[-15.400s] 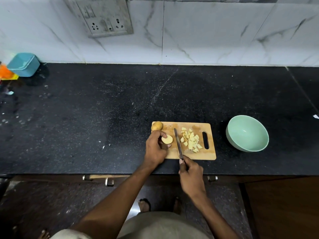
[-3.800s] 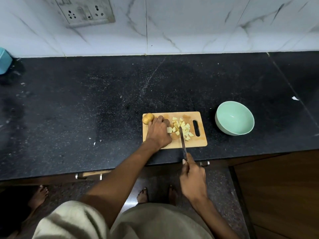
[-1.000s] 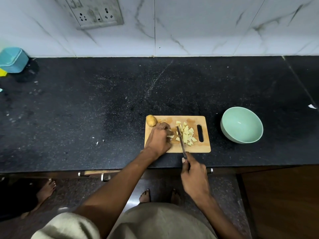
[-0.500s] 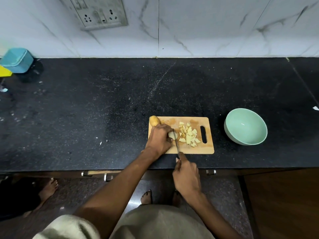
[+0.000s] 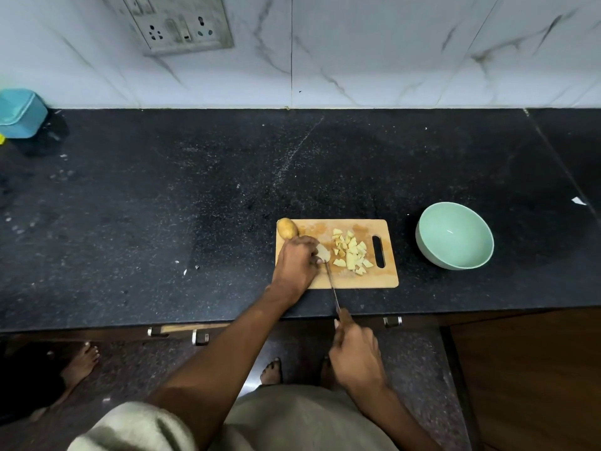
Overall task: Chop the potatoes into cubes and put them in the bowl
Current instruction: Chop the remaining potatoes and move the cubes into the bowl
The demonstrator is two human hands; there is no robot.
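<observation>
Basically, the wooden cutting board (image 5: pixel 357 279) sat at frame centre, near the front edge of the black countertop (image 5: pixel 162 206). Left hand (image 5: pixel 296 265) rested on the board's left part, fingers curled down onto a pale potato piece (image 5: pixel 324 252), pinning it against the wood. Right hand (image 5: pixel 356 353) was lower in the frame, off the counter edge, fingers wrapped round the knife handle, index finger stretched along the top. Knife (image 5: pixel 331 284) blade ran from that hand up and slightly left across the board's near edge, tip meeting the held piece just beside the left fingertips. Whether the edge was already in the flesh: couldn't tell.

Whole unpeeled potato (image 5: pixel 287 228) lay at the board's upper left corner, just above the left hand's knuckles, partly overhanging the edge. Pile of potato cubes (image 5: pixel 351 252) sat right of centre on the board, between the held piece and the handle slot, apart from the blade.

Mint green bowl (image 5: pixel 455 236) stood on the counter right of the board, near it but not touching, nothing visible inside.

Teal container (image 5: pixel 21 113) at far left against the marble wall. Socket panel (image 5: pixel 182 24) on the wall at upper left. Bare feet visible on the floor at the bottom, plus another foot (image 5: pixel 79 362) at lower left.
</observation>
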